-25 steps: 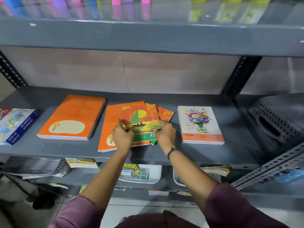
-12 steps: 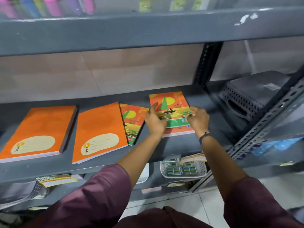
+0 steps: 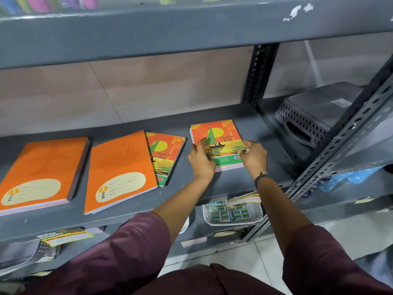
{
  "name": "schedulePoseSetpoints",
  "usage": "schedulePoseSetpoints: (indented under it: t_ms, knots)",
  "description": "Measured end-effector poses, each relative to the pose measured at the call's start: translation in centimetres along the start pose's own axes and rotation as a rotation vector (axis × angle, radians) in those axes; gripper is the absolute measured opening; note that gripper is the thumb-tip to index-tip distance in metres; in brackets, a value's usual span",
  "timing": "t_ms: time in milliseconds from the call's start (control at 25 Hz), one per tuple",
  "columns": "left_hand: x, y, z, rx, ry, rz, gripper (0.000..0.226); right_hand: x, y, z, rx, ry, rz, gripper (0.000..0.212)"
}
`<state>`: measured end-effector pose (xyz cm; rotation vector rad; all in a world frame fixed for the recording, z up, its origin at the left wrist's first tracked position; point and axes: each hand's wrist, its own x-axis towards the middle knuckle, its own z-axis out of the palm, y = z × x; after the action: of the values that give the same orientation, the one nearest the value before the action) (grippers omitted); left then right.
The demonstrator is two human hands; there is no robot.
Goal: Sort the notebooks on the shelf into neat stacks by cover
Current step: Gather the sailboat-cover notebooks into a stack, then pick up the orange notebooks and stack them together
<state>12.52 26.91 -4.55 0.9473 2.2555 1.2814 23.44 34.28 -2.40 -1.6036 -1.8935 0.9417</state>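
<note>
On the grey shelf (image 3: 229, 184) lies a small stack of sailboat-cover notebooks (image 3: 217, 137) at the right. My left hand (image 3: 201, 160) grips its left edge and my right hand (image 3: 254, 155) grips its right edge. The stack rests on top of another notebook whose pale edge shows underneath. To the left lies a single sailboat-cover notebook (image 3: 167, 156), partly tucked under a plain orange notebook stack (image 3: 121, 169). A second plain orange stack (image 3: 40, 173) lies at the far left.
A dark perforated plastic basket (image 3: 314, 116) sits upside down on the neighbouring shelf to the right, beyond a slotted metal upright (image 3: 259, 73). A white basket of small packets (image 3: 231, 213) stands on the lower shelf. The upper shelf hangs low overhead.
Both hands carried the sailboat notebooks from the middle pile rightward onto the flower-cover stack at the right. One sailboat notebook stayed beside the orange stack. The view has shifted right.
</note>
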Motion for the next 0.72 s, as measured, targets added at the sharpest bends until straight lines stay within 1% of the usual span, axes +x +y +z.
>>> schedulePoseSetpoints:
  t_ms: [80,120,160,200,240,280,320,360,400,440,480,520,560,600,680,720]
  knots:
    - [-0.1,0.1,0.0,0.006,-0.015,-0.004,0.061,-0.2,0.0,-0.1,-0.01,-0.012,0.001,0.028]
    - [-0.2,0.3,0.0,0.006,-0.02,0.004,0.06,-0.3,-0.3,-0.1,-0.038,0.011,-0.011,0.027]
    - [-0.4,0.4,-0.3,0.003,-0.015,0.028,0.058,-0.6,-0.8,0.0,-0.099,0.069,-0.042,0.028]
    - [-0.7,0.4,-0.9,0.005,0.017,0.07,0.054,-0.8,-1.5,0.3,-0.169,0.144,-0.1,0.031]
    - [-0.9,0.0,-2.1,0.014,0.088,0.124,0.049,-1.1,-2.6,0.9,-0.212,0.204,-0.175,0.034]
    - [-1.1,-0.7,-3.8,0.031,0.194,0.176,0.045,-1.5,-3.9,1.8,-0.205,0.226,-0.252,0.036]
    - [-1.2,-1.8,-5.9,0.061,0.319,0.204,0.041,-2.1,-5.3,3.1,-0.156,0.187,-0.315,0.037]
    - [-1.1,-3.3,-8.3,0.112,0.443,0.194,0.039,-2.9,-7.0,4.7,-0.063,0.082,-0.345,0.037]
    - [-1.1,-5.0,-10.8,0.178,0.551,0.142,0.038,-3.9,-8.5,6.5,0.054,-0.08,-0.331,0.037]
    - [-0.9,-6.5,-13.3,0.247,0.632,0.051,0.037,-5.0,-10.0,8.4,0.156,-0.258,-0.29,0.037]
    - [-0.7,-7.8,-15.3,0.308,0.658,-0.075,0.037,-6.0,-10.9,10.0,0.22,-0.393,-0.235,0.037]
    - [-0.4,-8.8,-16.9,0.359,0.637,-0.221,0.04,-6.9,-11.6,11.5,0.232,-0.473,-0.209,0.038]
    - [-0.2,-9.8,-18.2,0.399,0.574,-0.36,0.045,-7.7,-12.2,12.9,0.213,-0.5,-0.212,0.037]
    - [-0.1,-10.6,-19.2,0.422,0.489,-0.462,0.049,-8.3,-12.6,13.8,0.188,-0.491,-0.22,0.035]
    - [0.0,-12.0,-20.5,0.406,0.353,-0.557,0.05,-8.8,-13.3,14.9,0.163,-0.455,-0.18,0.033]
    - [0.1,-12.5,-21.1,0.361,0.331,-0.558,0.047,-8.7,-13.7,15.3,0.155,-0.465,-0.14,0.035]
